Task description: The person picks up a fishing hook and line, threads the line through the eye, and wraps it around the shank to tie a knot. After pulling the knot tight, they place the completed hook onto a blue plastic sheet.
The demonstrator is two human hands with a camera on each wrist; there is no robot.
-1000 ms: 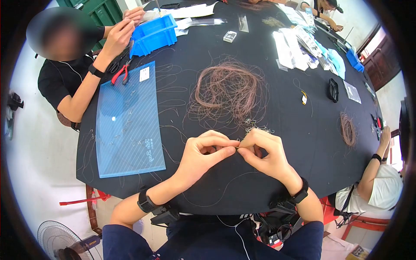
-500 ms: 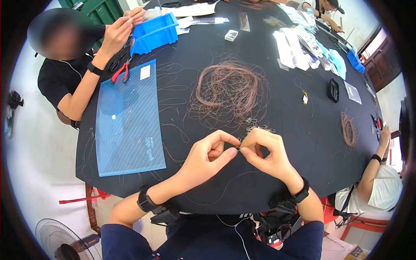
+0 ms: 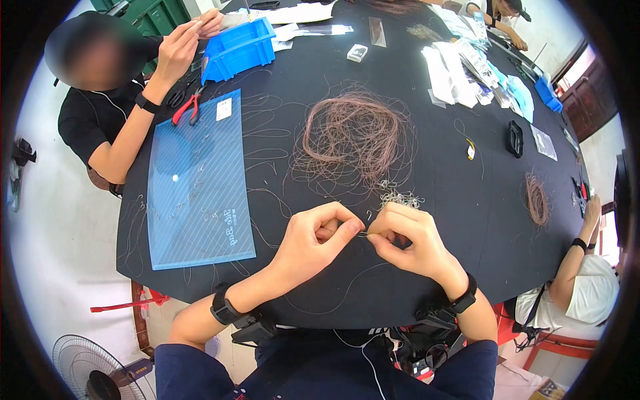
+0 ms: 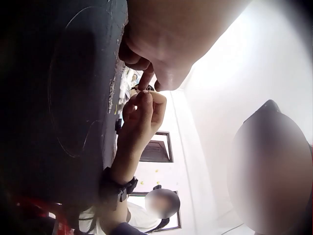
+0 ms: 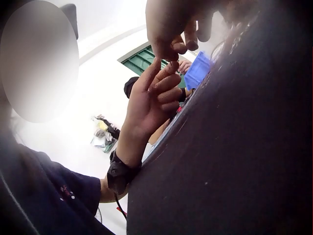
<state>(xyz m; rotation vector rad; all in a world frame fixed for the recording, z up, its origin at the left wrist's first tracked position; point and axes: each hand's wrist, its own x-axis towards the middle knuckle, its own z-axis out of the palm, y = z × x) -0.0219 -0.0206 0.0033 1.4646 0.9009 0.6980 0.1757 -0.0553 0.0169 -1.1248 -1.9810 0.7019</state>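
Over the near part of the black table, my left hand (image 3: pixel 312 239) and right hand (image 3: pixel 412 239) face each other, fingertips a small gap apart. The left thumb and index finger pinch one end of a short, thin strand of fishing line (image 3: pixel 363 233); the right thumb and index finger pinch it on the other side. Whether a small hook is hidden in the fingertips, I cannot tell. A loose line (image 3: pixel 340 300) curves over the table below the hands. Just beyond the right hand lies a pile of small metal hooks (image 3: pixel 402 199), with a single hook (image 3: pixel 369 215) beside it.
A large tangled coil of brownish line (image 3: pixel 353 140) lies ahead. To the left is a blue file bag (image 3: pixel 200 187) with lines and hooks on it, near red-handled pliers (image 3: pixel 187 110) and a blue bin (image 3: pixel 239 50). Another person sits at the left; a smaller coil (image 3: pixel 535 200) lies right.
The left index finger, held out apart from the thumb half a second ago, has come down against it. The left fingertips have drawn slightly away from the right ones, showing the strand between.
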